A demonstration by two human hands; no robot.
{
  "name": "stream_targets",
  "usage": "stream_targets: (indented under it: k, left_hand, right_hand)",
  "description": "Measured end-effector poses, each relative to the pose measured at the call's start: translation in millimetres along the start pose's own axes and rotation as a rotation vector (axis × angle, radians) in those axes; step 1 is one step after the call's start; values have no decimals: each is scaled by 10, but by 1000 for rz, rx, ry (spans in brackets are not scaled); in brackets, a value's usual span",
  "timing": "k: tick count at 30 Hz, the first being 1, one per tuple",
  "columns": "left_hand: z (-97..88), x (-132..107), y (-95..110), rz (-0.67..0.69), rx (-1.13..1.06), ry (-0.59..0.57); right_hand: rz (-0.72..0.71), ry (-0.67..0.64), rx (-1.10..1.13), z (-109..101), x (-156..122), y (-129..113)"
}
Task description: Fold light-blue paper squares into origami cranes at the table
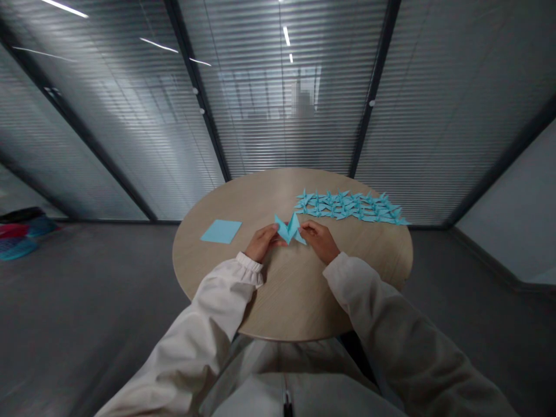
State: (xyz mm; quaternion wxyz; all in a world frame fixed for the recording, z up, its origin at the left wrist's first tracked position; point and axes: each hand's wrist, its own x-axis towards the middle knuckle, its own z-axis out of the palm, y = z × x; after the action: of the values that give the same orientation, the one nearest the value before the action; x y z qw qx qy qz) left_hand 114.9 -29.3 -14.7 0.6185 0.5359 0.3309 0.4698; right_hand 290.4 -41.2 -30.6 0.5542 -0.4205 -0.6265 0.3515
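Observation:
Between my two hands is a light-blue origami piece (287, 229), partly folded, with two points rising in a V and a flap low on its right. My left hand (263, 242) grips its left side, thumb and fingers closed on the paper. On the right edge, my right hand (319, 238) pinches the paper between thumb and fingers. Left of my hands, a flat light-blue stack or sheet of square paper (222, 231) lies on the table. Beyond my right hand stand several finished-looking blue paper cranes (347, 205) in close rows.
The round wooden table (295, 301) has its near edge at my lap. A glass wall with blinds (282, 139) rises behind it. On the floor at far left are red, blue and black items (21, 231). A white wall (512, 220) stands at right.

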Motion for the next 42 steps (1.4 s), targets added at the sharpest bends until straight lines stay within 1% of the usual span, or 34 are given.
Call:
stream_targets:
  k: [3, 7, 9, 16, 23, 30, 34, 36, 38, 41, 42]
  left_hand:
    - [-32, 29, -19, 24, 57, 58]
    - [-91, 78, -63, 81, 99, 170]
    - [-111, 94, -74, 107, 117, 197]
    - [-97, 63, -22, 171, 218, 219]
    - [-65, 27, 20, 200, 242, 197]
    - [-77, 49, -26, 158, 136, 108]
    - [-100, 56, -35, 120, 139, 129]
    - [-119, 66, -39, 113, 145, 146]
    - [-133, 80, -46, 117, 129, 175]
    - [-128, 89, -65, 110, 116, 251]
    - [-115, 85, -71, 93, 114, 254]
  right_hand:
    - [-8, 3, -23, 2, -7, -1]
    - [2, 52, -56, -6, -9, -11]
    - [3, 74, -71, -14, -6, -11]
    - [14, 140, -72, -41, 2, -18]
    - [26, 159, 32, -48, 26, 37]
    - [71, 163, 85, -54, 38, 53]
    - [75, 172, 108, -62, 44, 62]
    - [53, 198, 64, -75, 44, 57]
    - [1, 247, -25, -90, 36, 37]
    - [-142, 323, -228, -99, 5, -12]
    - [-196, 331, -304, -95, -9, -26]
